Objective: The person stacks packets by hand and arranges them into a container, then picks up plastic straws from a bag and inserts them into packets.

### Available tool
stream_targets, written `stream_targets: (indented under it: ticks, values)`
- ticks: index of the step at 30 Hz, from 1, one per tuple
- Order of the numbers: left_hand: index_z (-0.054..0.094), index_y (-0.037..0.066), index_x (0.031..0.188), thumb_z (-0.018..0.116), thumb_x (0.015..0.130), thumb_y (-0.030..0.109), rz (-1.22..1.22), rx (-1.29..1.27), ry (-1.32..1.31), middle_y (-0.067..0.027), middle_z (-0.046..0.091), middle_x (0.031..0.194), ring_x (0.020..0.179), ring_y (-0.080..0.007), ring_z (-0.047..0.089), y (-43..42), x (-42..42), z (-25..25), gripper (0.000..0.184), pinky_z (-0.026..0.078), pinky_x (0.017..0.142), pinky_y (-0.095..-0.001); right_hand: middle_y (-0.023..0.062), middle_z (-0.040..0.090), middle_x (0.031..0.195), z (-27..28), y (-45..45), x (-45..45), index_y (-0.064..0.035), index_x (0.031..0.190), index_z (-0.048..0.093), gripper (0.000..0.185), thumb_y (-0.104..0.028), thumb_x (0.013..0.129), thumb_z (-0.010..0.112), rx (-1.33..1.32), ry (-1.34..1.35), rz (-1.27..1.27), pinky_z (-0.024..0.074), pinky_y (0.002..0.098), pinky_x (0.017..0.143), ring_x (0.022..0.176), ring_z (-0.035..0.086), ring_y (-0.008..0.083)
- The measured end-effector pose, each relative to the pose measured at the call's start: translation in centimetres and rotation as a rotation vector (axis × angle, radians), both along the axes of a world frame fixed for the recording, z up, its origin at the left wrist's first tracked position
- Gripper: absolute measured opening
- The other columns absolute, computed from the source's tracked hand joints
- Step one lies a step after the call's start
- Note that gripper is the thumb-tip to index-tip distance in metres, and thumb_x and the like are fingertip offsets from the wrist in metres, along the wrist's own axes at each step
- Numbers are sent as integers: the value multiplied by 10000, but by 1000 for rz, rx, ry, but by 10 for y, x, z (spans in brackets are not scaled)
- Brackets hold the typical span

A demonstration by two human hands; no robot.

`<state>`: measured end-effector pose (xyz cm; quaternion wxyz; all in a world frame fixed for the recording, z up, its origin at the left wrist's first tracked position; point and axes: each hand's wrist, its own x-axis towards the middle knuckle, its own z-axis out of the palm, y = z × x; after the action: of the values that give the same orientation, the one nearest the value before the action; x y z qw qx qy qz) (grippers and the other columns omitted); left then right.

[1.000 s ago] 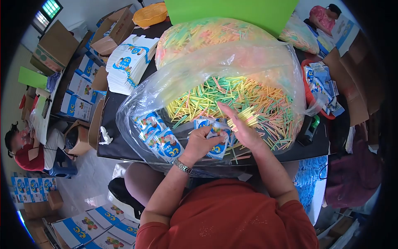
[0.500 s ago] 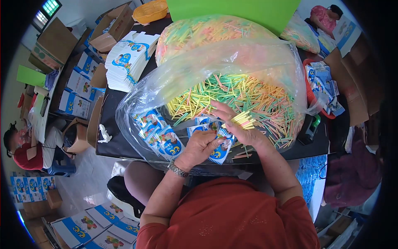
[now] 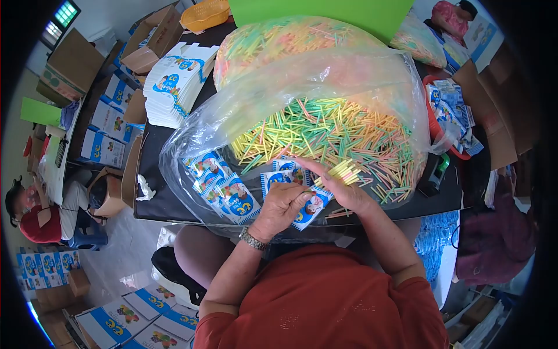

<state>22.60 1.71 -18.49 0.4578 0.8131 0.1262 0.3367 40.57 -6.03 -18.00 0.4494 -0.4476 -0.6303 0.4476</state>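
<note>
My right hand (image 3: 349, 195) holds a small bundle of yellow and pink straw-like sticks (image 3: 344, 173), with its fingers stretched toward my left hand. My left hand (image 3: 281, 207), a watch on its wrist, is closed in a pinch; whatever is between its fingertips is too small to make out. Beneath both hands lie blue-and-white printed packets (image 3: 311, 210). More such packets (image 3: 235, 200) are piled to the left, at the mouth of a clear plastic bag (image 3: 192, 136). Loose green, yellow, orange and pink sticks (image 3: 325, 131) spread in a heap inside the bag, just beyond my hands.
A stack of white printed cartons (image 3: 174, 87) stands at the table's left. A red basket (image 3: 433, 125) with packets and a black tape dispenser (image 3: 433, 177) are at the right. Behind the bag rises a green panel (image 3: 325, 14). Other people sit at far left and far right.
The fingers of my right hand have lowered and drawn closer to my left hand, still with the bundle. The view has shifted slightly.
</note>
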Motion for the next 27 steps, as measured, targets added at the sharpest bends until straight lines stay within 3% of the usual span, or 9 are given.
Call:
stream_targets:
  ticks: [6,8,12,14,15,17,18,22,27]
  values:
    - [655,59,917,619,880,175,2,49,135,-78,592,702,643,-258,566,3,-6,-4,128,399,634,-348,129,324,1481,15,-12,-8,-39,1425,340,537,-361,1001,266,-185,126,-70,207,383,1121,1382,274,258]
    - [654,60,934,621,879,178,16,67,102,-72,608,735,674,-258,570,-1,-4,-2,134,398,657,-352,125,330,1478,10,-12,-4,-40,1407,377,496,-318,1001,315,-100,-2,30,212,383,1117,1379,278,258]
    - [655,59,961,615,883,167,41,60,24,-65,642,840,782,-247,581,-4,-6,-8,139,394,733,-360,139,366,1441,23,-14,-7,-32,1361,448,462,-308,999,370,-147,-72,-19,248,373,1105,1348,319,256]
    - [657,58,979,610,888,162,-1,-24,-28,-68,645,862,802,-244,582,-4,-3,-11,145,395,755,-358,143,373,1437,31,-14,-11,-39,1345,471,451,-316,1002,380,-84,-212,-4,297,380,1077,1306,373,262]
    - [658,58,998,606,893,156,-48,-109,-80,-71,647,884,823,-240,583,-3,0,-12,153,396,777,-356,147,377,1435,31,-11,-7,-40,1344,474,455,-327,1007,369,152,-529,-53,336,387,1044,1264,416,266]
    - [656,54,1018,597,899,149,-50,-150,-116,-75,648,891,827,-243,586,-4,9,-10,164,400,781,-353,151,376,1438,40,-5,-1,-45,1352,466,474,-351,1004,370,132,-337,-58,341,393,1037,1262,418,270]
    - [654,50,1039,589,904,142,-52,-192,-149,-79,649,897,831,-245,588,-2,13,-9,175,405,786,-350,170,359,1448,47,-5,0,-40,1361,453,519,-399,997,363,-102,-81,-25,298,400,1067,1305,376,292]
    - [636,19,1074,556,930,114,-142,-309,-139,-114,649,966,917,-251,601,8,24,-2,190,456,813,-326,202,334,1455,58,3,19,-56,1407,378,576,-449,987,349,-56,-425,13,268,421,1089,1355,307,339]
    - [534,10,1253,526,955,83,-302,-605,-241,-54,634,1077,965,-92,571,5,36,-16,307,482,841,-249,222,329,1449,59,5,23,-80,1436,323,618,-478,968,382,-53,-628,-45,238,454,1101,1359,282,377]
